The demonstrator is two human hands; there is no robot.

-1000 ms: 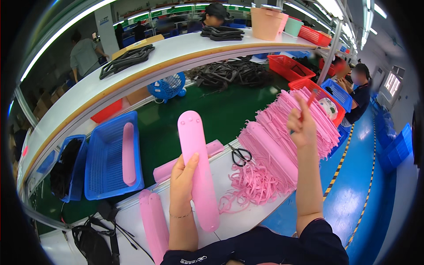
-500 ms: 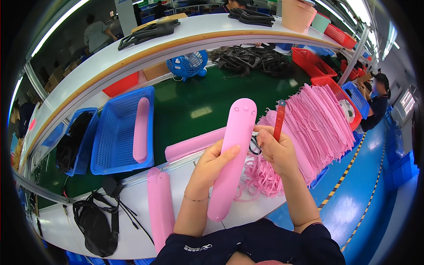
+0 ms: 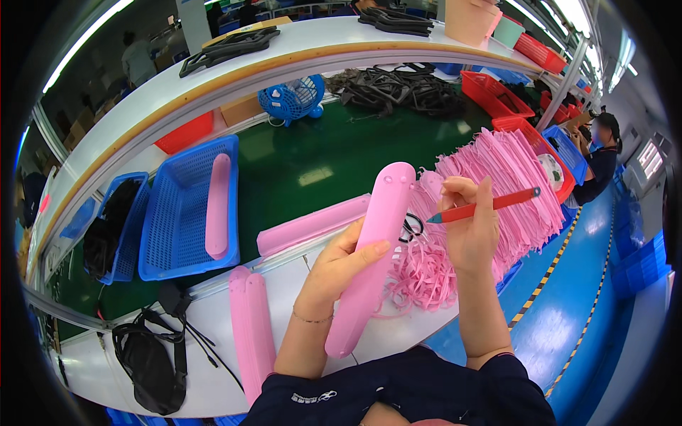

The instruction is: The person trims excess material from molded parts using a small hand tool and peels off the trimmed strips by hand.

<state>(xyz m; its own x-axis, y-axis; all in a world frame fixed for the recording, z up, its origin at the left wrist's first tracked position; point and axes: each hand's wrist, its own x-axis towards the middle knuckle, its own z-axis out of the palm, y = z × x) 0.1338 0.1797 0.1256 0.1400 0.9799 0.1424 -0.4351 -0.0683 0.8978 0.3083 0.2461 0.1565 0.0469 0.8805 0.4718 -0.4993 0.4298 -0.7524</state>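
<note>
My left hand (image 3: 342, 266) is closed around a long pink strip-shaped piece (image 3: 375, 248) with rounded ends, thumb on top. Small raised dots show near its upper end. To the right, my right hand (image 3: 470, 224) grips a slim red pen-like tool (image 3: 483, 207) with a pointed grey-green tip aimed left toward the pink piece, without touching it. Black-handled scissors (image 3: 412, 227) lie just behind the piece, partly hidden. Beneath my right hand is a heap of thin pink trimmings (image 3: 423, 277).
A tall stack of pink strips (image 3: 508, 192) stands on the right. More pink pieces (image 3: 312, 226) lie on the white table (image 3: 213, 312). At left are a blue basket (image 3: 188, 206) holding one pink piece, and a black pouch with straps (image 3: 153, 376). A blue fan (image 3: 291, 98) stands behind.
The red tool has swung from upright to nearly level, its pointed tip now showing on the left. My right hand has turned and shifted slightly right. The left hand still holds the pink piece.
</note>
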